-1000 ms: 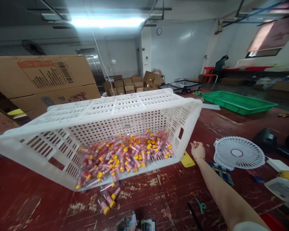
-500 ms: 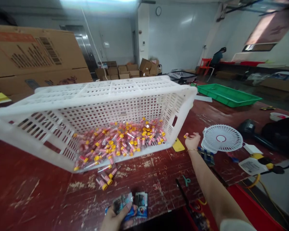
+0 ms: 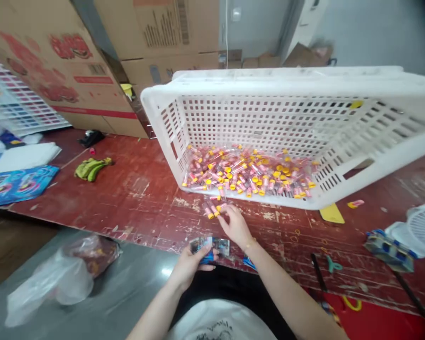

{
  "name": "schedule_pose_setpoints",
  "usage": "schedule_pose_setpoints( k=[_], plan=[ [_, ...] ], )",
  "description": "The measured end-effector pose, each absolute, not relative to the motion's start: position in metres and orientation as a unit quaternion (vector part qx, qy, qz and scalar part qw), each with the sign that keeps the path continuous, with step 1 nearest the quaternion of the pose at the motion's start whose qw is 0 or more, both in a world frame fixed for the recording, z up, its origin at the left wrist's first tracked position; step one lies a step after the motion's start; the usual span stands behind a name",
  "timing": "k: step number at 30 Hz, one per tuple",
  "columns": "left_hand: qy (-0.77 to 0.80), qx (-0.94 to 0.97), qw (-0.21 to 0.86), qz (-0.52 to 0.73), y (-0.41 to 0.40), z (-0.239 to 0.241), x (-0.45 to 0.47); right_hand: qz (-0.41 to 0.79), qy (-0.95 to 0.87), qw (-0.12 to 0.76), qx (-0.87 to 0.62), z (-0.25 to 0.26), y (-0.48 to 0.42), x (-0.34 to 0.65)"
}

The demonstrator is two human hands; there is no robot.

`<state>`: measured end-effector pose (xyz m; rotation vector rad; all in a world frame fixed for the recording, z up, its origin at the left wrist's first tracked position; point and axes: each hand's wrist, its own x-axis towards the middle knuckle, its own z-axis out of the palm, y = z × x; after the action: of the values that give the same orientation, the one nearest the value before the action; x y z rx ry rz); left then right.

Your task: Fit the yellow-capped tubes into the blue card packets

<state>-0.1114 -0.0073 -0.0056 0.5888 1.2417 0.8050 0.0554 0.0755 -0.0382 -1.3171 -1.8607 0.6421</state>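
The left hand has its grip clasped around small packets at the bench's near edge, thumb over them. The right hand reaches the yellow-capped tubes lying loose between that edge and the white basket; whether its grip is closed on one, I cannot tell. The tubes look round, so a clumsy fingertip could roll one nearer the edge. A slack left grip could let packets slide off there.

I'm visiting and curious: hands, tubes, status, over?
Left hand gripping packets. Right hand at loose yellow-capped tubes. White crate just beyond, on its side, holding more.
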Motion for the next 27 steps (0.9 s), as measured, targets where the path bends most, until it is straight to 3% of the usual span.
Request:
schedule_pose_setpoints(
  k=[5, 9, 14, 20, 23, 27],
  plan=[
    [0.549, 0.246, 0.709, 0.367, -0.010, -0.012, -0.128, 0.232, -0.774, 0.313, -0.499, -0.039, 0.088, 0.004],
    [0.562, 0.240, 0.708, 0.355, -0.004, -0.017, -0.130, 0.237, -0.758, 0.310, -0.523, -0.049, 0.085, -0.009],
    [0.552, 0.263, 0.712, 0.344, 0.006, -0.013, -0.122, 0.268, -0.708, 0.362, -0.543, -0.049, 0.084, 0.034],
    [0.526, 0.296, 0.734, 0.312, 0.016, -0.011, -0.091, 0.454, -0.511, 0.507, -0.525, -0.013, 0.044, 0.115],
    [0.519, 0.321, 0.739, 0.287, 0.018, -0.012, -0.072, 0.427, -0.509, 0.566, -0.488, 0.012, 0.026, 0.133],
    [0.507, 0.347, 0.747, 0.255, 0.019, -0.006, -0.055, 0.360, -0.600, 0.519, -0.490, 0.032, 0.019, 0.145]
  ],
)
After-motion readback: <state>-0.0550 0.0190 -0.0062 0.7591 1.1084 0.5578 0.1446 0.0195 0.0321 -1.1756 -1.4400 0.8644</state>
